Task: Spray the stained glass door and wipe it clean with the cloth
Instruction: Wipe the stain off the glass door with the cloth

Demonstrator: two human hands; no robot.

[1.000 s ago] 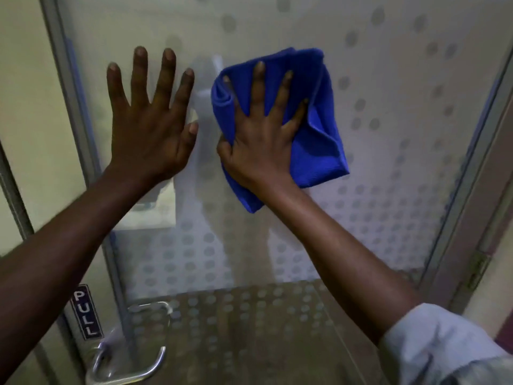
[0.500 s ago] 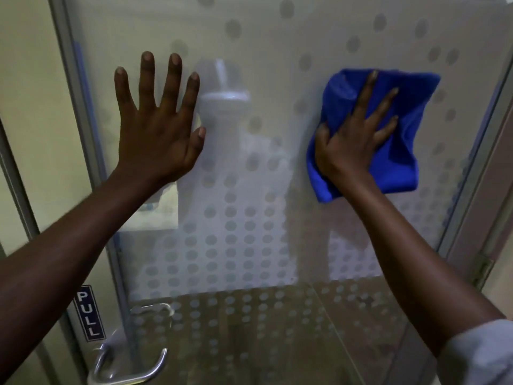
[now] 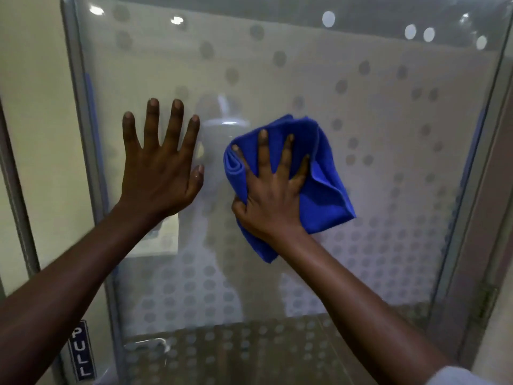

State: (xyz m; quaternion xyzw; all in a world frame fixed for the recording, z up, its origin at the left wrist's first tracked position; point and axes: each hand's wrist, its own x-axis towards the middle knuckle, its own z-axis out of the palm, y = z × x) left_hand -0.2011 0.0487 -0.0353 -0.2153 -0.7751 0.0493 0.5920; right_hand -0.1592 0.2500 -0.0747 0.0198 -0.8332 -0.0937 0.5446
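Note:
The frosted glass door [image 3: 374,112] with a dotted pattern fills the view. A crumpled blue cloth [image 3: 324,184] is pressed against the middle of the pane under my right hand [image 3: 270,190], fingers spread over it and thumb hooked round its lower left edge. My left hand [image 3: 159,168] lies flat on the glass just left of the cloth, fingers apart, holding nothing. A pale bottle-like shape [image 3: 222,126] shows blurred through the glass between the hands. No spray bottle is in view.
A metal frame [image 3: 83,134] runs down the door's left side, with a dark PULL sign [image 3: 81,350] near the bottom and part of a metal handle [image 3: 150,343] beside it. On the right stand the door's other frame and a hinge [image 3: 488,298].
My right hand swept the cloth from the centre out to the right and has come back to the centre, a little lower. The view has tilted upward. My left hand stays flat on the glass.

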